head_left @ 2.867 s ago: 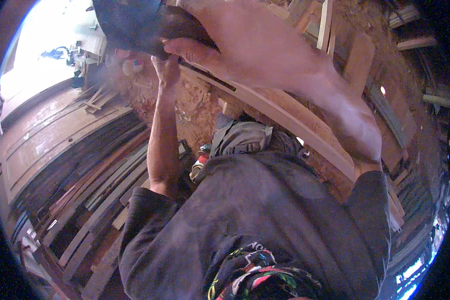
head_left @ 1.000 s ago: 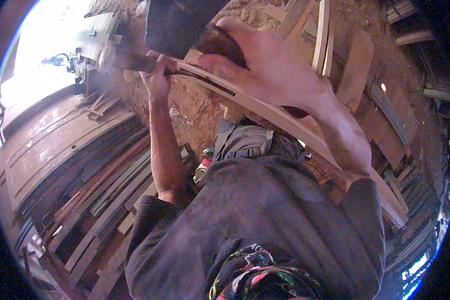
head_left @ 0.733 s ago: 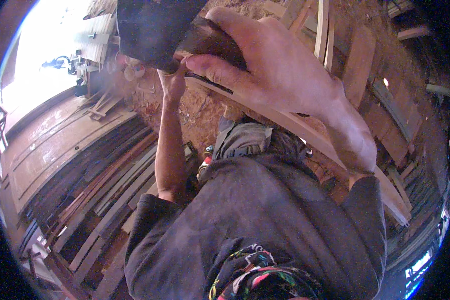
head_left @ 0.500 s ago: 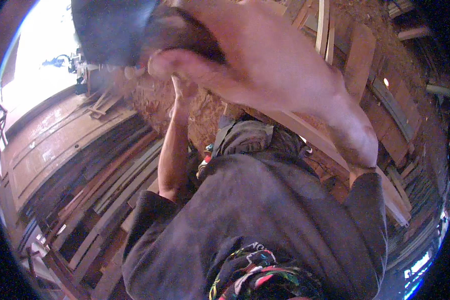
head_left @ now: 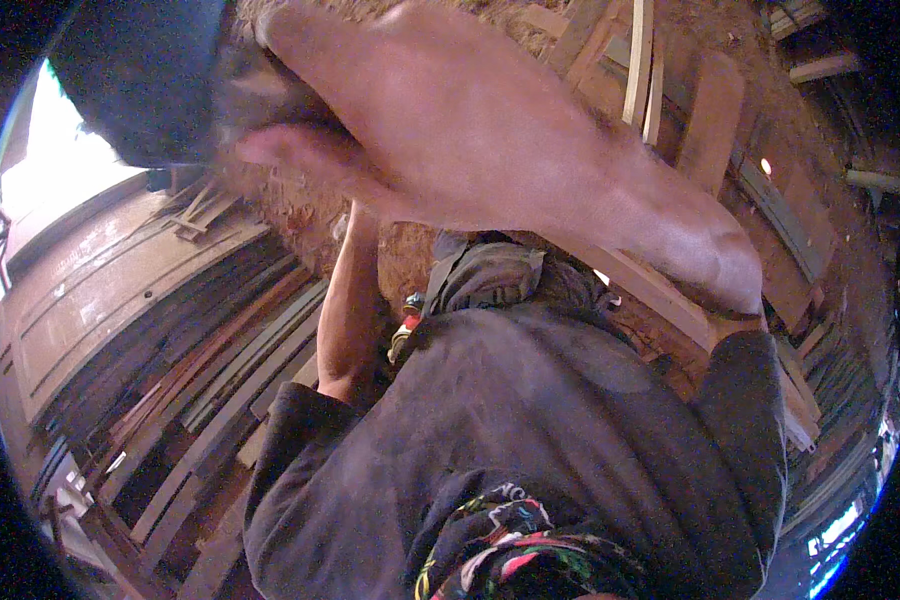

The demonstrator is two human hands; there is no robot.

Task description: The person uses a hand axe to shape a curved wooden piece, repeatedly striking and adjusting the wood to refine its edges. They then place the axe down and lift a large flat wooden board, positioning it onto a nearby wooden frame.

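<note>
My right hand (head_left: pixel 320 110) reaches across the upper middle, large and close, its forearm coming from the right. Its thumb and fingers close on a dark blue-black object (head_left: pixel 140 80) at the upper left. That object is blurred and cut off by the rim, so its kind does not show. Below the right hand, my left forearm (head_left: pixel 348 310) points upward. Only a little of my left hand (head_left: pixel 357 220) shows; the right hand and wrist cover its fingers.
Stacked long boards (head_left: pixel 210 400) lie at the left beside a wide brown panel (head_left: pixel 100 280). Planks (head_left: pixel 715 120) and thin strips (head_left: pixel 638 70) lie at the upper right. A long timber (head_left: pixel 650 295) runs beneath my right forearm. Brown, littered ground (head_left: pixel 410 260) shows between.
My right hand and the dark object have moved left together. The left hand, more visible before, is now mostly covered by the right.
</note>
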